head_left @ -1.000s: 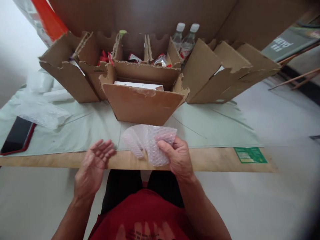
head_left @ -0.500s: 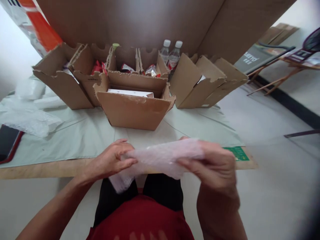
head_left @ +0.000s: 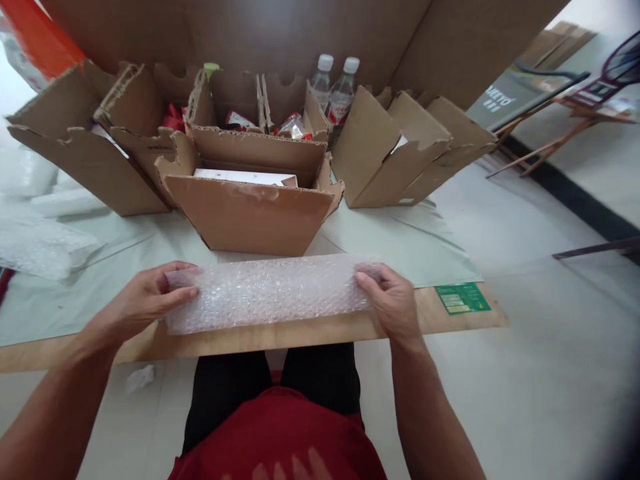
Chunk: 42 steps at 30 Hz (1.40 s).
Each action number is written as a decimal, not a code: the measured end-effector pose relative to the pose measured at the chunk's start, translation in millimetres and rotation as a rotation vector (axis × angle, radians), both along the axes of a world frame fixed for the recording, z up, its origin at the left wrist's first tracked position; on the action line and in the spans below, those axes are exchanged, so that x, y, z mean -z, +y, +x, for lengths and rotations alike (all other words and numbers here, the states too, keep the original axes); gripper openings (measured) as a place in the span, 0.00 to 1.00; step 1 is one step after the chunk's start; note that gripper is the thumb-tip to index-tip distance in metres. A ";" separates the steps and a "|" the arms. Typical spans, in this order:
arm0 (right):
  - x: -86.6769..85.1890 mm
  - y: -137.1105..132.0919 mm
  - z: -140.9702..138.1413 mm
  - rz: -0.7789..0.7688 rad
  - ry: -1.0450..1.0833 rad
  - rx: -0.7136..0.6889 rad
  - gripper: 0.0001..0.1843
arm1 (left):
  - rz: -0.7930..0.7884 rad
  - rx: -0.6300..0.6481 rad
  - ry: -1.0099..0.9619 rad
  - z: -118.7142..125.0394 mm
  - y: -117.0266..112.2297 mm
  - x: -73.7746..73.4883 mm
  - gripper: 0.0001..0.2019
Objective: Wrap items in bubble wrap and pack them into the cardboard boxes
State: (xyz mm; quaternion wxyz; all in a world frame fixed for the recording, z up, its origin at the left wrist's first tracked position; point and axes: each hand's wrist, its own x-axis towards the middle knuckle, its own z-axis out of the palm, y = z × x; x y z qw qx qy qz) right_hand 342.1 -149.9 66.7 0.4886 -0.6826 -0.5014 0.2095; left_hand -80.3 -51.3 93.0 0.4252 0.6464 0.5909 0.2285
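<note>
At the far left, loose wrap [head_left: 45, 247] is heaped on the worktop [head_left: 433, 320], which is partly covered by a pale cloth [head_left: 400, 243]. Next to it, open boxes [head_left: 135, 177] are ranged, with a red packet [head_left: 173, 118] held in one. By the left hand [head_left: 143, 300], nearly closed, the left end of the bubble wrap [head_left: 275, 291] is pinched between thumb and fingers. The strip is spread flat above the worktop's front edge, just before the front box [head_left: 250, 219], in which a white carton [head_left: 240, 177] is seated. Behind, two bottles [head_left: 343, 90] are stood upright. By the right hand [head_left: 397, 303], likewise nearly closed, the strip's right end is gripped. Further right, a green card [head_left: 463, 298] is laid flat.
</note>
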 end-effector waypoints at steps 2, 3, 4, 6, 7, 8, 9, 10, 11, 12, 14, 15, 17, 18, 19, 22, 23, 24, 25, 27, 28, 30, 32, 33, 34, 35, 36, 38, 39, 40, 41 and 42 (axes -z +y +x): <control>10.5 3.6 8.1 -0.051 -0.128 0.021 0.25 | 0.101 -0.046 0.152 7.0 0.3 2.5 0.34; 11.5 5.5 11.2 -0.050 -0.172 0.043 0.29 | 0.151 -0.076 0.192 9.0 0.4 3.5 0.37; 9.8 7.7 12.8 -0.037 -0.196 0.054 0.31 | 0.188 -0.104 0.205 10.2 1.3 4.3 0.39; -0.7 15.0 9.7 -0.009 -0.200 0.001 0.29 | 0.219 -0.143 0.183 12.6 7.1 5.5 0.41; -8.1 20.7 4.7 -0.005 -0.196 -0.058 0.28 | 0.225 -0.152 0.163 15.2 12.4 6.1 0.42; -15.7 28.0 -2.1 -0.010 -0.191 -0.127 0.28 | 0.238 -0.156 0.130 19.5 18.9 6.7 0.42; -22.8 36.8 -10.3 -0.022 -0.182 -0.199 0.30 | 0.257 -0.155 0.085 25.5 26.1 7.6 0.43; -28.9 46.6 -19.0 -0.036 -0.168 -0.267 0.31 | 0.273 -0.147 0.032 32.9 32.9 8.7 0.42; -33.6 57.0 -27.5 -0.053 -0.151 -0.325 0.33 | 0.282 -0.136 -0.026 41.1 38.7 9.9 0.41; -36.8 67.4 -35.2 -0.074 -0.137 -0.367 0.33 | 0.280 -0.120 -0.083 49.2 42.7 11.4 0.38; -39.4 86.2 -47.2 -0.104 -0.124 -0.393 0.29 | 0.248 -0.110 -0.170 61.9 44.1 14.8 0.32; -39.4 94.2 -51.6 -0.105 -0.118 -0.391 0.27 | 0.228 -0.121 -0.194 65.4 42.1 16.6 0.29; -37.9 107.6 -58.7 -0.077 -0.093 -0.400 0.23 | 0.214 -0.173 -0.209 66.9 36.6 20.2 0.27; -36.8 113.5 -61.9 -0.057 -0.081 -0.415 0.23 | 0.219 -0.206 -0.203 65.6 35.1 21.8 0.26; -35.5 119.1 -64.8 -0.042 -0.075 -0.430 0.23 | 0.225 -0.235 -0.190 63.7 35.3 23.0 0.25; -30.6 132.7 -69.4 -0.063 -0.084 -0.413 0.24 | 0.242 -0.247 -0.133 58.5 45.4 24.0 0.24; -28.7 134.6 -68.1 -0.079 -0.078 -0.405 0.25 | 0.243 -0.219 -0.126 56.9 49.4 23.3 0.24; -26.8 134.3 -64.9 -0.090 -0.062 -0.403 0.26 | 0.247 -0.182 -0.126 55.1 51.8 22.0 0.25; -25.1 131.4 -59.8 -0.091 -0.044 -0.402 0.27 | 0.263 -0.151 -0.129 52.7 51.7 20.3 0.26; -22.8 118.0 -45.9 -0.067 -0.020 -0.378 0.29 | 0.323 -0.165 -0.113 46.5 41.6 15.7 0.34; -22.6 108.2 -39.1 -0.048 -0.028 -0.347 0.29 | 0.354 -0.205 -0.073 43.4 31.9 13.2 0.39; -23.8 85.9 -32.1 -0.003 -0.087 -0.276 0.26 | 0.441 -0.270 0.061 40.5 7.2 9.4 0.43; -25.4 65.8 -41.5 0.034 -0.195 -0.294 0.20 | 0.559 -0.163 0.163 45.3 -16.9 10.7 0.36; -25.2 58.4 -52.8 0.049 -0.261 -0.368 0.18 | 0.615 -0.046 0.180 50.6 -26.2 14.2 0.31; -23.8 53.2 -67.4 0.056 -0.327 -0.485 0.17 | 0.650 0.082 0.176 57.1 -32.9 19.4 0.25; -21.0 50.3 -83.3 0.053 -0.391 -0.629 0.17 | 0.658 0.191 0.157 63.9 -37.1 26.0 0.19; -17.0 49.2 -98.1 0.038 -0.451 -0.774 0.17 | 0.639 0.262 0.138 70.0 -38.8 33.3 0.14; -6.1 49.1 -115.7 0.000 -0.544 -0.956 0.21 | 0.582 0.295 0.114 76.6 -37.0 46.5 0.10; 0.1 47.7 -115.2 -0.017 -0.572 -0.983 0.23 | 0.559 0.281 0.098 76.5 -34.7 51.3 0.10; 6.3 44.2 -107.6 -0.032 -0.587 -0.968 0.23 | 0.542 0.269 0.078 74.5 -32.5 54.5 0.10; 12.3 37.9 -93.4 -0.046 -0.595 -0.923 0.22 | 0.529 0.262 0.056 71.2 -30.7 56.2 0.10; 17.6 29.0 -73.9 -0.059 -0.596 -0.856 0.20 | 0.515 0.261 0.037 67.4 -29.5 56.7 0.11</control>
